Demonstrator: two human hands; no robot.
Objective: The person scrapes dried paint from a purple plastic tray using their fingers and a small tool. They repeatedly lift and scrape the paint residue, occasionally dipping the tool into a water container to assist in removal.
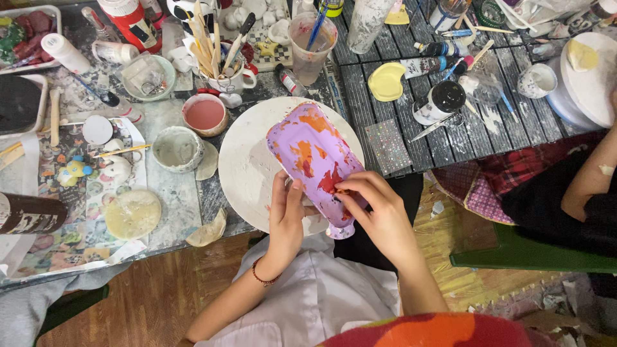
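A lilac oblong clay dish (313,154) with orange and red patches lies tilted over a round white board (244,160). My left hand (286,215) grips the dish's near left edge, a red bracelet on its wrist. My right hand (379,215) rests on the dish's near right part, its fingertips pinched at a red patch; whether they hold something small I cannot tell.
A pink paint cup (204,114), a grey-white bowl (177,148), a mug of brushes (225,61) and a plastic water cup (311,48) crowd the table behind. Paint bottles (437,103) lie on a dark slatted mat. Another person's arm (594,170) is at right by a green bench (533,254).
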